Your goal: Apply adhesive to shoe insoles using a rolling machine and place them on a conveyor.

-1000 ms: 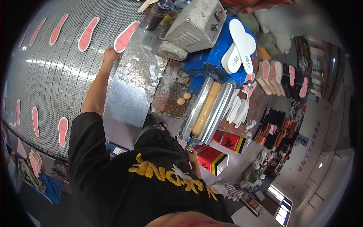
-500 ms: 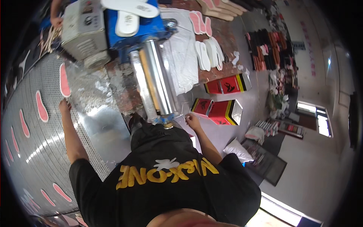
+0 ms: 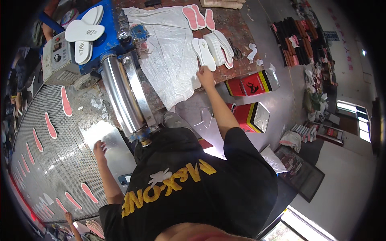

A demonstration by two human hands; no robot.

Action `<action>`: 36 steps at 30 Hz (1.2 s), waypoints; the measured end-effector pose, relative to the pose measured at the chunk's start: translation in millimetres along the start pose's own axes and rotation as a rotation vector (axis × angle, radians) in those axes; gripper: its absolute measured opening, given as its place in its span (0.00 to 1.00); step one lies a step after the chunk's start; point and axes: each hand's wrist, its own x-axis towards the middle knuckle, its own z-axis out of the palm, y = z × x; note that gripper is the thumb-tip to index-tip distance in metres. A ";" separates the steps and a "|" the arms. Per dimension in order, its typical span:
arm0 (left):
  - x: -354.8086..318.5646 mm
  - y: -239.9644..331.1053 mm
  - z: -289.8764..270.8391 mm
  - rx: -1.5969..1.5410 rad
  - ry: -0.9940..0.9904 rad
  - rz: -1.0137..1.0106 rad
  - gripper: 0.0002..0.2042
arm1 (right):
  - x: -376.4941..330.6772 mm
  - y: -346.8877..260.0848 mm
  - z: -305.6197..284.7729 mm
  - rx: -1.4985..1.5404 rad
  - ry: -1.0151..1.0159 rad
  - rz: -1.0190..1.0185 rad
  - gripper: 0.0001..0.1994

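My right hand (image 3: 206, 77) reaches out to the wooden table and has its fingers closed on the near end of a white insole (image 3: 204, 55). Beside that insole lies a stack of white insoles (image 3: 213, 50). My left hand (image 3: 99, 150) hovers over a shiny metal sheet (image 3: 105, 135), fingers apart and holding nothing. To its left, pink insoles with white rims (image 3: 50, 125) lie in rows on a mesh conveyor belt (image 3: 60, 162). Between my arms stands a machine with steel rollers (image 3: 122, 99). More white insoles (image 3: 84, 30) rest on its blue top.
A white sheet (image 3: 165, 48) covers part of the table (image 3: 237, 32), with pink insoles (image 3: 194, 17) behind. Red and yellow boxes (image 3: 249, 83) stand right of my right arm. A phone (image 3: 124, 179) lies near my left forearm. Another person's hand (image 3: 69, 218) is beside the belt.
My right hand has moved from beside the rollers up to the table and taken hold of a white insole. The left hand has drawn back from the pink insole on the belt. My view has shifted.
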 end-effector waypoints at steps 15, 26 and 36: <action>-161.0 -102.1 91.1 -0.047 0.113 -0.225 0.07 | 102.9 7.1 0.2 -0.330 0.003 0.120 0.25; -135.1 -149.8 113.3 -0.119 -0.010 -0.190 0.04 | 55.6 -12.5 -61.8 -0.410 -0.355 -0.539 0.17; -152.8 -136.1 124.8 -0.064 0.013 -0.137 0.04 | 75.9 -0.4 -40.3 -0.394 -0.264 -0.551 0.34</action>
